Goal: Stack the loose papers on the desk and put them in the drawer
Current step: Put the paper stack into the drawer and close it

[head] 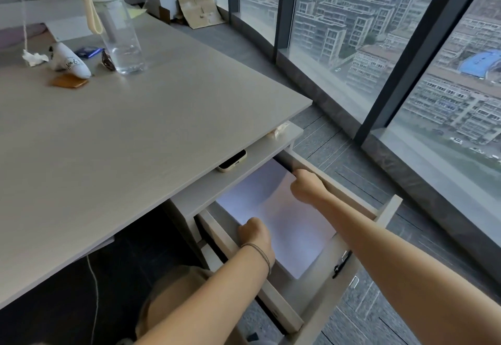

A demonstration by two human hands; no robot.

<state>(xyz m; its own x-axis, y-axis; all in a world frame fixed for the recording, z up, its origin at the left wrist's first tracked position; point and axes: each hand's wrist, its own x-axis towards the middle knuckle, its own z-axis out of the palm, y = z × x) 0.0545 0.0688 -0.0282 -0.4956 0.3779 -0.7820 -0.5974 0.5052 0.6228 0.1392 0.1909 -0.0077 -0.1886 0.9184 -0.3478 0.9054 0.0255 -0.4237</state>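
A stack of white papers (284,217) lies inside the open drawer (320,287) under the right end of the desk (122,138). My left hand (256,236) is curled on the stack's near left edge, against the drawer's left wall. Over at the far right edge of the stack, my right hand (306,186) has its fingers closed on the paper. Both arms reach down into the drawer. The stack's far end is hidden under the shelf above the drawer.
A clear water bottle (119,30), a white pouch (71,61), an orange card (69,82) and small wrappers sit at the desk's back left. A phone (233,161) lies on the shelf above the drawer. Tall windows stand to the right; folded cardboard (199,9) leans at the far wall.
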